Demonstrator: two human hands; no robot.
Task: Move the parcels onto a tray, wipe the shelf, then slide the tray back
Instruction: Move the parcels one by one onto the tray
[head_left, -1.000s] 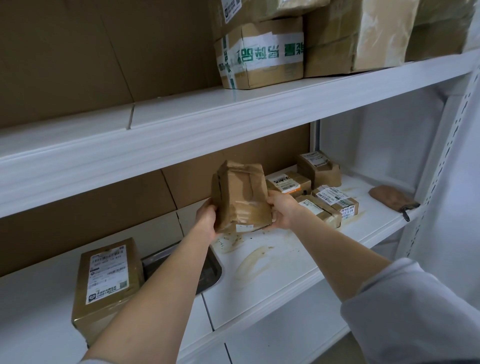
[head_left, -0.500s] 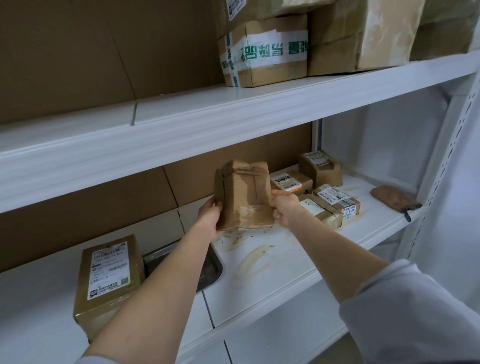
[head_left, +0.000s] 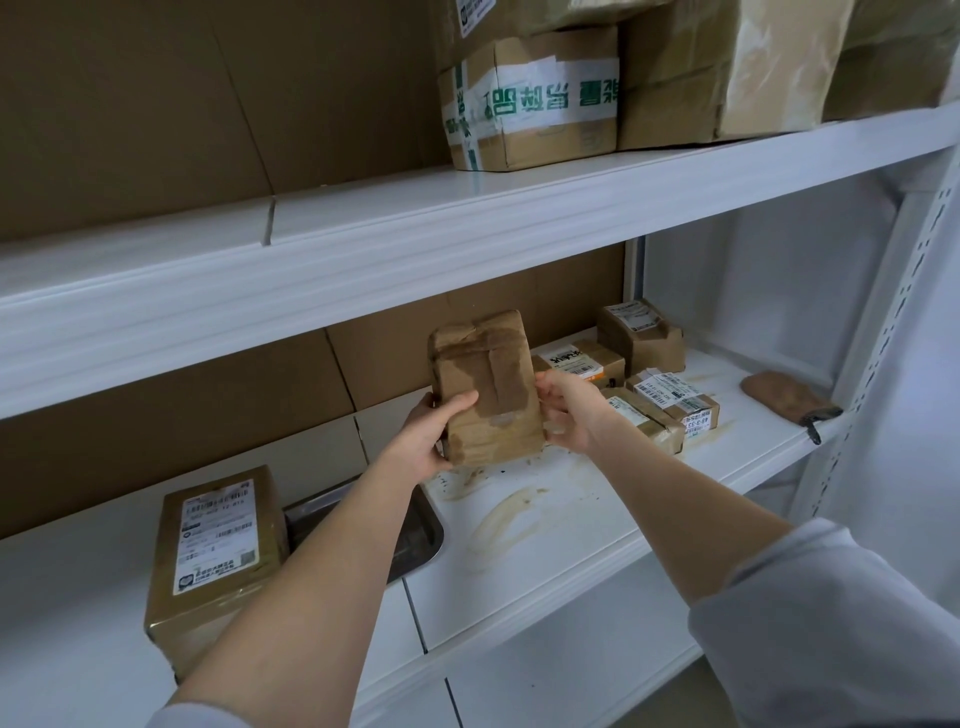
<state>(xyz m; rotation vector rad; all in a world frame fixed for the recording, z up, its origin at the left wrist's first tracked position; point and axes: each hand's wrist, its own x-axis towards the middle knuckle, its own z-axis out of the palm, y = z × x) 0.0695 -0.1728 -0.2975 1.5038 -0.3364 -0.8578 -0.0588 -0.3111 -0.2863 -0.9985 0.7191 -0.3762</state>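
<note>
Moving step: parcel (head_left: 485, 387) held upright at frame centre, above shelf (head_left: 597, 525); not yet on tray (head_left: 423, 543), lower left of centre.
Next move: likely carry left, lower into tray.
Left hand (head_left: 434, 439): thumb across front, gripping left edge.
Right hand (head_left: 571, 410): fingers curled, gripping right edge.

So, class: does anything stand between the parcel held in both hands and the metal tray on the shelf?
Nothing visible does. The parcel, held by the left hand and right hand, is just right of the tray; only the person's left forearm crosses it. A labelled box stands at its left end.
</note>
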